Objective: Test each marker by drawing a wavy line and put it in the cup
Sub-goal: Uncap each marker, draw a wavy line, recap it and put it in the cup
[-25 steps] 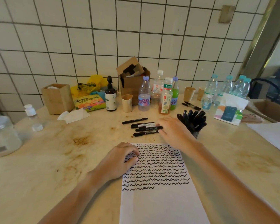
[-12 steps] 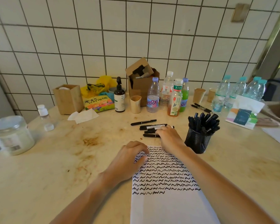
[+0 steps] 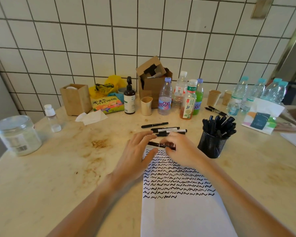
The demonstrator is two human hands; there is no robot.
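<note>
a: what can you read from the head camera?
b: "tissue" on the tissue pack point(image 3: 259, 120) at far right, and "amen"-like pink letters on the clear bottle point(image 3: 164, 97). the tea bottle point(image 3: 188, 100) and the colourful book point(image 3: 108, 104) carry chinese characters too small to read surely.
a: the hands?
b: the right hand point(image 3: 181, 149) grasps a black marker point(image 3: 158, 144) near its right end, fingers curled round it. the left hand point(image 3: 138, 151) is released, fingers nearly straight, their tips touching the marker's left part. both sit over the top edge of the paper point(image 3: 183, 211).
a: so the marker lies where?
b: level between the hands, just above the rows of black wavy lines. four more markers point(image 3: 167, 130) lie on the table point(image 3: 58, 168) just behind.
a: containers?
b: the black mesh cup point(image 3: 211, 146), beside the right hand, bristles with capped markers. a brown box point(image 3: 154, 82) stands open by the wall.
</note>
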